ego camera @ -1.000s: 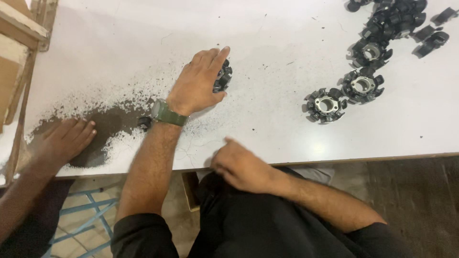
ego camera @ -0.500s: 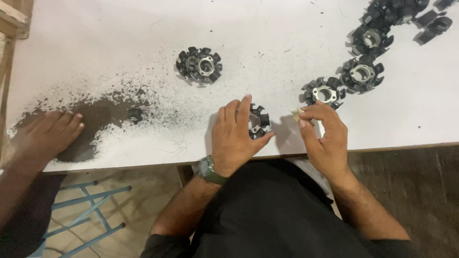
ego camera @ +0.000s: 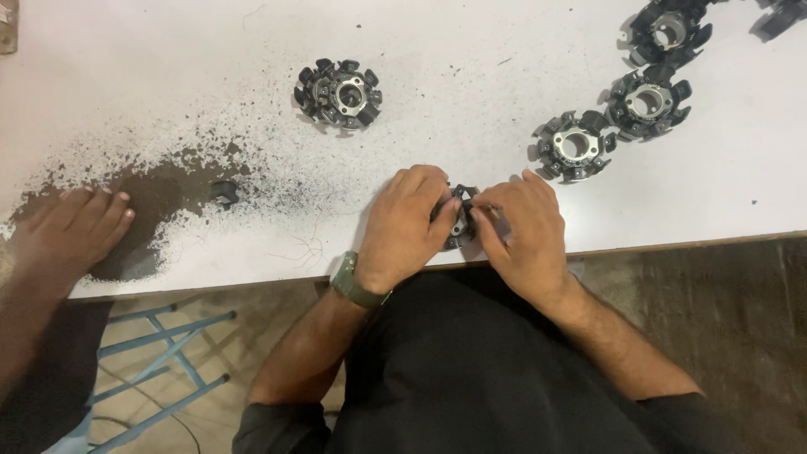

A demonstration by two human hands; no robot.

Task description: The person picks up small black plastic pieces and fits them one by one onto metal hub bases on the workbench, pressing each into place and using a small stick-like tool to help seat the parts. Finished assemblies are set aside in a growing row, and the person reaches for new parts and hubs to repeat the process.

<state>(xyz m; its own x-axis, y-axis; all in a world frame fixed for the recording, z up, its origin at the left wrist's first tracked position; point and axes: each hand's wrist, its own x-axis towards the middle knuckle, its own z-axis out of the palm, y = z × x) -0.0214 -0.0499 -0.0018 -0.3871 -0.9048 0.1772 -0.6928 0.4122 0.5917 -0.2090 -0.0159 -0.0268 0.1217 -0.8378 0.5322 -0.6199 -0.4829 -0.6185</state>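
My left hand [ego camera: 408,223], with a green watch on the wrist, and my right hand [ego camera: 521,229] meet over a small black toothed core [ego camera: 459,220] near the table's front edge. Both hands grip it between their fingertips, and most of it is hidden by my fingers. A similar round black core with a metal centre [ego camera: 338,92] lies alone on the white table [ego camera: 168,92], up and to the left of my hands.
Three more round cores [ego camera: 576,146] [ego camera: 648,101] [ego camera: 668,30] lie at the right rear. Dark metal dust [ego camera: 160,197] is spread at the left, with a small black piece [ego camera: 224,192] in it. Another person's hand [ego camera: 71,231] rests on that dust. A blue stool frame [ego camera: 160,370] stands below.
My left hand left the core at the upper left and came back to the front edge. My right hand rose onto the table, and both closed on the small core.
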